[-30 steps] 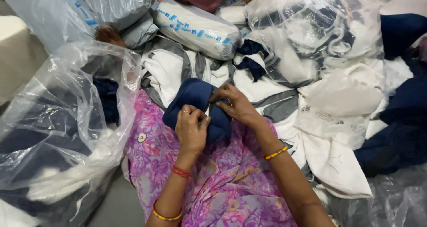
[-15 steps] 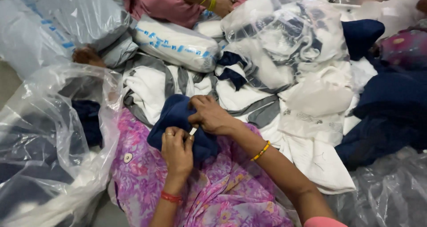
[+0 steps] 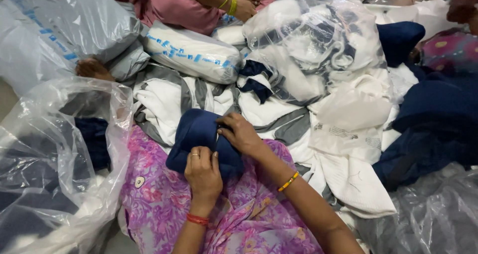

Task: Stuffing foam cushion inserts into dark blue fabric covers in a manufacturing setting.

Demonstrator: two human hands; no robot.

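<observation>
while the view has slid down since a second ago, the large clear plastic bag [image 3: 55, 159] on the left and a second stuffed one [image 3: 318, 50] up top stay put. one folded navy blue knit garment [image 3: 199, 139] still sits on the pink floral lap [image 3: 164, 204]. left hand [image 3: 203, 172] pinches its edge; right hand [image 3: 240, 132] fingers together on the fabric.

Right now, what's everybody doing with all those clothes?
A person sitting on the floor holds a dark blue garment on their lap, the left hand gripping its lower edge and the right hand pinching the top. White and grey clothes are heaped in front, with clear plastic bags around. Another person's hand rests beyond the pile.
</observation>
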